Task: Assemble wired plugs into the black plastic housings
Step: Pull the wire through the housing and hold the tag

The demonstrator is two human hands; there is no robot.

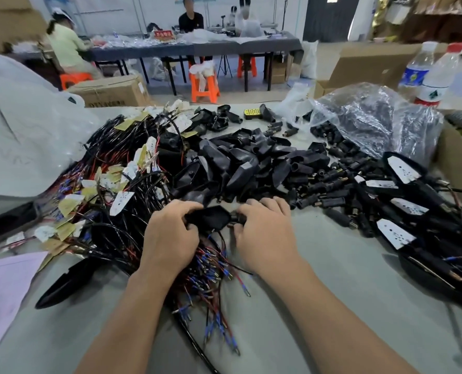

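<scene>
Bare forearms entering from the lower edge, converging over a grey tabletop (332, 279). At centre, left hand (167, 236) curled round the wide end of a black wedge-shaped plastic housing (211, 217), fingers and thumb gripping it just above the table. Opposite, right hand (265, 233) pinching a small black cylindrical plug (236, 218) against the narrow tip of that housing; depth of seating not discernible. Under and just before both wrists, a loose sheaf of red and black wires with blue-sleeved metal terminals (213, 273), fanned toward the camera. To the left of the hands, a dense tangle of black and red wiring with small white and yellow circuit boards (111, 184). Nearer the camera on that side, a single black shell (68, 282) lying just beside a pink paper sheet (5, 282). Beyond the hands, a heap of empty black housings (238, 163), and to its right scattered black plugs with brass-coloured tips (329, 190). At far right, a pile of wired housings with white perforated boards (402, 209) facing up. Behind that pile, a crumpled clear plastic bag (373, 117) holding more black parts, and two clear water bottles (437, 74) standing upright. At left rear, a large white plastic bag (22, 125). In the background, orange plastic stools (204, 85) and seated persons at a long dark table (197, 48).
</scene>
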